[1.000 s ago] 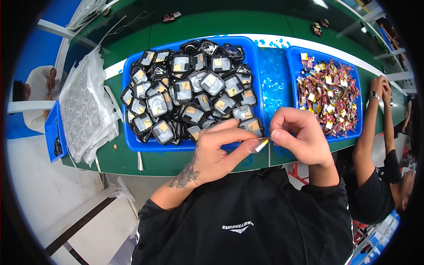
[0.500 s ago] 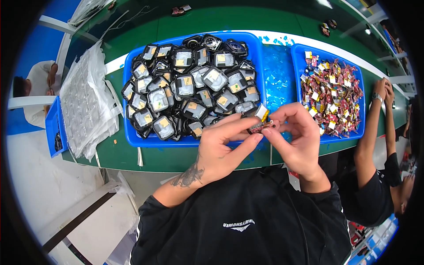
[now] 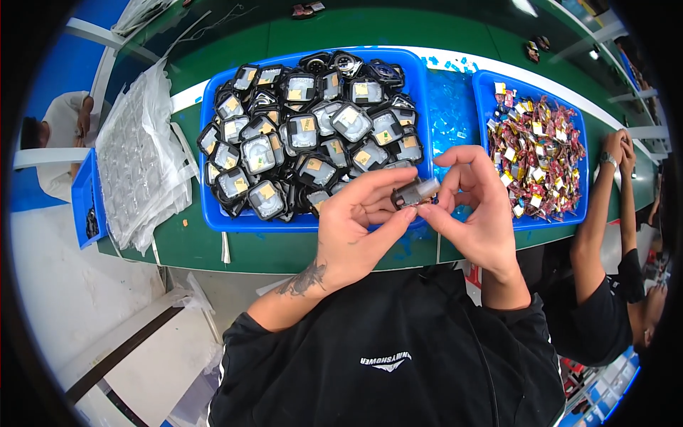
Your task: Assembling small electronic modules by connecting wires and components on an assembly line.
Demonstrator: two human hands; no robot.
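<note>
My left hand (image 3: 359, 217) is closed round a small dark watch casing (image 3: 404, 197), with the thumb along its near edge and the fingers behind. A greyish-white flat piece (image 3: 427, 187) sticks out from the casing's right side; its kind is not clear. My right hand (image 3: 473, 213) is closed at the same spot, its thumb tip against the casing's lower right edge and its fingers curled beside the pale piece. Just beyond my left hand stands a blue bin (image 3: 213, 213) heaped with black-rimmed watch casings (image 3: 260, 155), many bearing tan stickers.
A second blue bin (image 3: 480, 107) on the right holds small circuit boards with batteries (image 3: 537, 156). Blue film scraps (image 3: 448, 107) lie between the bins. Clear plastic trays (image 3: 135, 164) are stacked at left on the green table (image 3: 284, 252). Another person's hands (image 3: 617, 151) rest at the right.
The yellow-and-white battery piece that stood up between my fingers no longer shows; a greyish-white piece is there instead. The casing is turned, and my right index finger is raised higher.
</note>
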